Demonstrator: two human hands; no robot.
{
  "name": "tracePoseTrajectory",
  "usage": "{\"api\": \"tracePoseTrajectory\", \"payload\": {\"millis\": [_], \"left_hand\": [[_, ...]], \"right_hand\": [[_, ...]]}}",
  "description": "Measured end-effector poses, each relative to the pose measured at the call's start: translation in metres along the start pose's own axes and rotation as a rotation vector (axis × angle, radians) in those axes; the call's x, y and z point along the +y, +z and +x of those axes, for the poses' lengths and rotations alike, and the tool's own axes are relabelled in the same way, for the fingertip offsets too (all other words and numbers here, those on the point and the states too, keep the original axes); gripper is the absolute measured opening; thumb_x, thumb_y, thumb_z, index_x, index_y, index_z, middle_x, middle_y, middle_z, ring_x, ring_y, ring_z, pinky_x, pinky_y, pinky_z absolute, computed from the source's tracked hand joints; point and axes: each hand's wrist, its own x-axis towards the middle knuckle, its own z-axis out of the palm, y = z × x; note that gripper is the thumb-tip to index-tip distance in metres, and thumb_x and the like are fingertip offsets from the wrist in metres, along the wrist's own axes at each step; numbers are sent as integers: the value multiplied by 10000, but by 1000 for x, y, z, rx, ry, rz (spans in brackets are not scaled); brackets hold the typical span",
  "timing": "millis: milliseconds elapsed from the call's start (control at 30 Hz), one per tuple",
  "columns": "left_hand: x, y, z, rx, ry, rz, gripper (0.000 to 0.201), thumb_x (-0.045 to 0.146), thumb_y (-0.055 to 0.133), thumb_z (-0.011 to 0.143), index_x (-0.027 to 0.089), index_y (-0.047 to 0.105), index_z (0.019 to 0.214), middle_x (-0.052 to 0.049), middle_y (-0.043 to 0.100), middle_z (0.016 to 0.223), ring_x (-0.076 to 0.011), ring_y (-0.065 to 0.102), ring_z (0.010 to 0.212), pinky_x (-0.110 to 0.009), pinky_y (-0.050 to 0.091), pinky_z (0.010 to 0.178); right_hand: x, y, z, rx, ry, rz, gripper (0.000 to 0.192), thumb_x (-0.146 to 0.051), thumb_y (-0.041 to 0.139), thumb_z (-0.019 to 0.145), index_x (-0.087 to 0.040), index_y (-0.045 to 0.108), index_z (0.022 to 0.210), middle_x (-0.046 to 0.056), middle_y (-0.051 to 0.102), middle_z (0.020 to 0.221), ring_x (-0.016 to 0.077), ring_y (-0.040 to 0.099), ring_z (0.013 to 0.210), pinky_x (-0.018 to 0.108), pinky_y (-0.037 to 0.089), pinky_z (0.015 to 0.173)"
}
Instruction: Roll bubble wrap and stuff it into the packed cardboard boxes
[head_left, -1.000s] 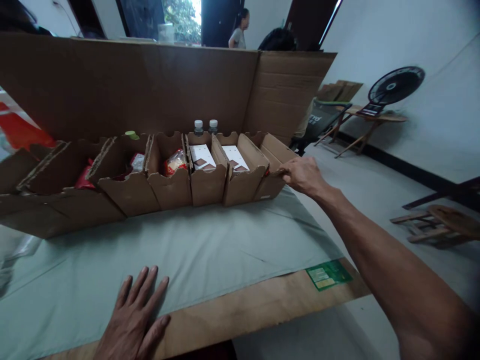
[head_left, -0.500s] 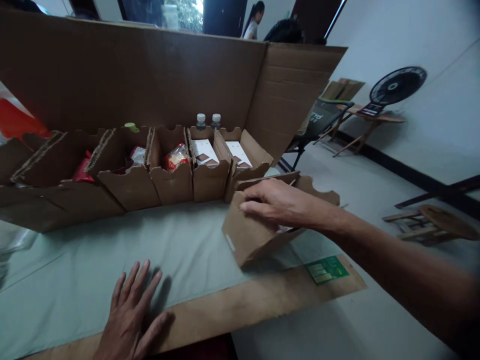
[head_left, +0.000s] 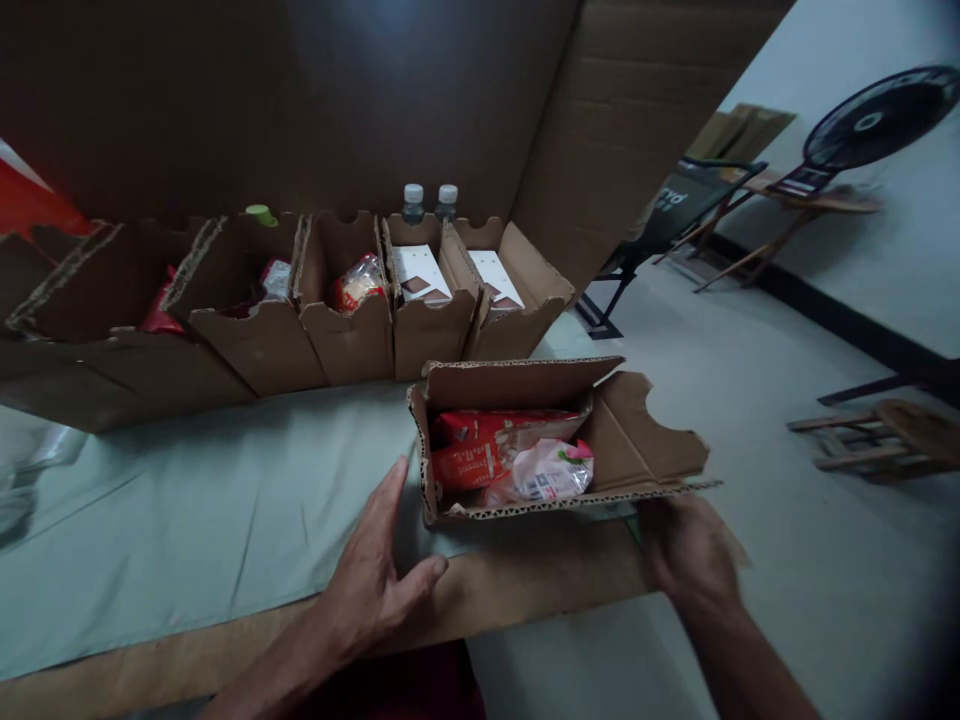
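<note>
A small open cardboard box (head_left: 645,440) sits at the table's near edge, turned sideways. Inside it lie a red packet (head_left: 487,445) and a white-and-pink packet (head_left: 544,475). My right hand (head_left: 694,555) holds the box's near right corner from below. My left hand (head_left: 375,570) rests open on the table, its fingertips at the box's left wall. Behind stands a row of similar cardboard boxes (head_left: 352,340) with snack packets and white cartons.
A tall cardboard sheet (head_left: 300,100) stands behind the row. Two bottles (head_left: 429,200) poke up behind the boxes. A grey-green cloth (head_left: 187,500) covers the table. At right are a fan (head_left: 874,120), a folding chair (head_left: 675,215) and a low wooden stool (head_left: 885,440).
My right hand pulled the end box out of the row to the near table edge and now grips its right corner. My left hand slid right to the box's side. The view tilted down.
</note>
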Motion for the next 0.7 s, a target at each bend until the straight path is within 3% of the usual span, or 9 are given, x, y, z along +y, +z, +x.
{"api": "tracePoseTrajectory", "payload": {"millis": [67, 167, 267, 400, 533, 700], "left_hand": [[4, 10, 14, 31, -8, -62, 801, 346, 609, 911, 194, 257, 1614, -194, 507, 1529, -380, 500, 1410, -577, 455, 1137], [8, 11, 36, 106, -25, -108, 654, 280, 559, 897, 205, 416, 1531, -145, 662, 1303, -337, 595, 1283, -514, 521, 1065], [6, 0, 60, 178, -66, -134, 529, 305, 570, 884, 221, 536, 1406, -118, 688, 1201, -305, 626, 1198, -454, 554, 992], [-9, -11, 83, 210, -154, -196, 393, 345, 583, 875, 199, 584, 1240, -81, 688, 1070, -240, 670, 1007, -362, 574, 835], [-23, -5, 82, 224, -223, -163, 313, 340, 594, 861, 210, 601, 1146, -51, 670, 946, -199, 640, 845, -292, 537, 674], [-32, 8, 71, 244, -205, -99, 392, 321, 561, 885, 214, 591, 1260, -98, 688, 1048, -224, 641, 849, -303, 534, 615]], "right_hand": [[15, 22, -10, 31, 118, 200, 527, -680, 579, 762, -283, 752, 1062, 47, 788, 1096, 296, 709, 1108, 492, 560, 994], [19, 50, -13, 23, 252, 464, 516, -662, 622, 775, -304, 742, 1127, 33, 780, 1160, 267, 676, 1202, 451, 539, 1041], [16, 70, 1, -48, 190, 527, 526, -679, 580, 819, -313, 735, 1165, 42, 759, 1233, 261, 638, 1273, 451, 514, 1073], [25, 93, 21, -163, 166, 523, 627, -770, 543, 816, -286, 738, 1162, 66, 745, 1269, 283, 626, 1289, 483, 507, 1071], [45, 103, 25, -153, 259, 539, 615, -797, 599, 783, -296, 750, 1105, 44, 756, 1240, 277, 647, 1253, 486, 488, 1105], [56, 103, 20, -74, 291, 462, 614, -763, 572, 803, -286, 740, 1151, 45, 770, 1185, 290, 652, 1239, 507, 467, 1135]]}}
